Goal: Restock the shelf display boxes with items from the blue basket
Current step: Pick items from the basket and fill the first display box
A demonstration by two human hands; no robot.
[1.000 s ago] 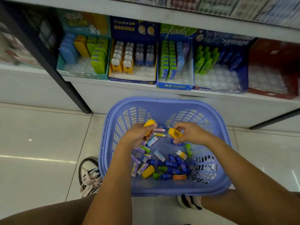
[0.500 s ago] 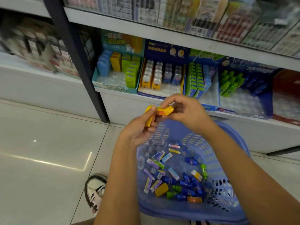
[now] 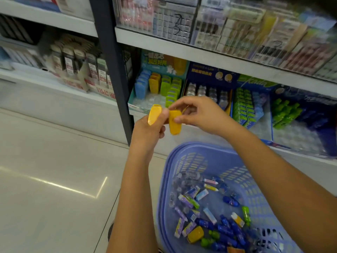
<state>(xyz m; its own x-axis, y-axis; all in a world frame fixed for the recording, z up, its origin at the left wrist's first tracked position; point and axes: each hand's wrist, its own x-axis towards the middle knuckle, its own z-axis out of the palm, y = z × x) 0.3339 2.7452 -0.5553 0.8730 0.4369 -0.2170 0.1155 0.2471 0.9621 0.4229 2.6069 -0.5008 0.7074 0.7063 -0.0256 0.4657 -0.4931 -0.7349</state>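
Yellow case (image 3: 154,115) was clamped in left hand (image 3: 146,133) grip; second yellow case (image 3: 175,125) was pinched by right hand (image 3: 202,115). Both were held up at 11 o'clock from blue basket (image 3: 165,179), facing display box (image 3: 156,60) at 12 o'clock, probably bound for its yellow row (image 3: 155,84).

Left yellow item (image 3: 154,114) upright in the left hand (image 3: 147,132), right yellow item (image 3: 175,125) hanging pinched by the right hand (image 3: 198,114), side by side just above centre, blue basket (image 3: 165,179) at 5 o'clock holding mixed small items (image 3: 209,214), third yellow item (image 3: 195,234) among them, part-filled display boxes (image 3: 138,106) from 12 to 3 o'clock.
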